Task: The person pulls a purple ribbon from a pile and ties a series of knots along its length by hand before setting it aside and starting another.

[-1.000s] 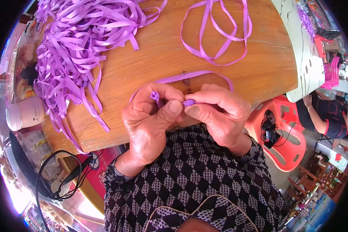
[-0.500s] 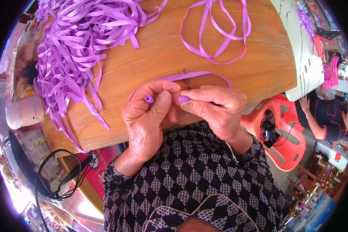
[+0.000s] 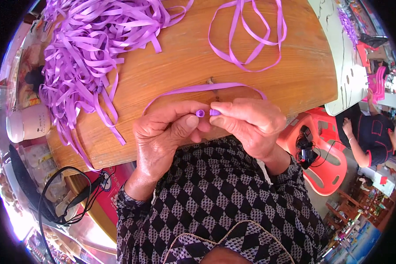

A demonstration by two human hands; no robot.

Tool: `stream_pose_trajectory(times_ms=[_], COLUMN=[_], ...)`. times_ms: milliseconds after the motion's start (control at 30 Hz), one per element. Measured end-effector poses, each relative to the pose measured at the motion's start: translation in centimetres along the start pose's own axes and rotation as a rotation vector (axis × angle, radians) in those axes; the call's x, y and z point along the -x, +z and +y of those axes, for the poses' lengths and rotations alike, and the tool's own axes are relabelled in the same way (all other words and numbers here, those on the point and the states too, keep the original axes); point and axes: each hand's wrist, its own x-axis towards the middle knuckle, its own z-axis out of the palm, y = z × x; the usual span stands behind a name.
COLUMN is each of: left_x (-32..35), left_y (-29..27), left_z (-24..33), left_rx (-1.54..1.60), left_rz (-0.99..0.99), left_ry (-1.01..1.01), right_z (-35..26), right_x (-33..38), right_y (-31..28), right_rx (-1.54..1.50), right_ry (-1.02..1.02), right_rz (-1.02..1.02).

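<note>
Between the thumb and fingers of my left hand (image 3: 165, 125) is a small purple hollow clasp half (image 3: 200, 113), its round opening showing. My right hand (image 3: 251, 121) pinches a matching purple clasp half (image 3: 214, 112) just to the right of it. A narrow gap separates the two pieces. One flat purple strap (image 3: 198, 88) arcs over the table beyond my hands, its ends running down behind each hand.
A large tangled pile of purple straps (image 3: 88, 48) covers the table's left side. Further loops of purple strap (image 3: 246, 61) lie at the far middle of the wooden table (image 3: 303, 66). A white jar (image 3: 28, 123) stands left; a red stool (image 3: 325, 171) holding black devices is right. Another person (image 3: 372, 136) is beyond it.
The clasp half in my left hand has moved right, close to the other half, and its opening has turned. My right hand has shifted slightly right.
</note>
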Motion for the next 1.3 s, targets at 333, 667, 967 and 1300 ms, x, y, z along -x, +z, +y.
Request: stream_pose_trajectory(times_ms=[333,667,967,1300], left_x=[0.4,0.2,0.2,0.3], left_y=[0.3,-0.1,0.0,0.1], left_z=[-0.4,-0.7,-0.6,0.1], left_rx=[-0.143,-0.534,-0.488,-0.473], left_rz=[0.060,0.067,0.020,-0.009], left_ry=[0.102,0.428,0.426,0.262], right_z=[0.1,0.3,0.1,1.0], right_x=[-0.1,0.0,-0.3,-0.1], right_y=[0.0,0.0,0.1,0.4], right_rx=[-0.053,0.010,-0.016,-0.060], right_ry=[-0.173,-0.231,-0.197,-0.206], right_rz=[-0.056,-0.040,-0.077,-0.093])
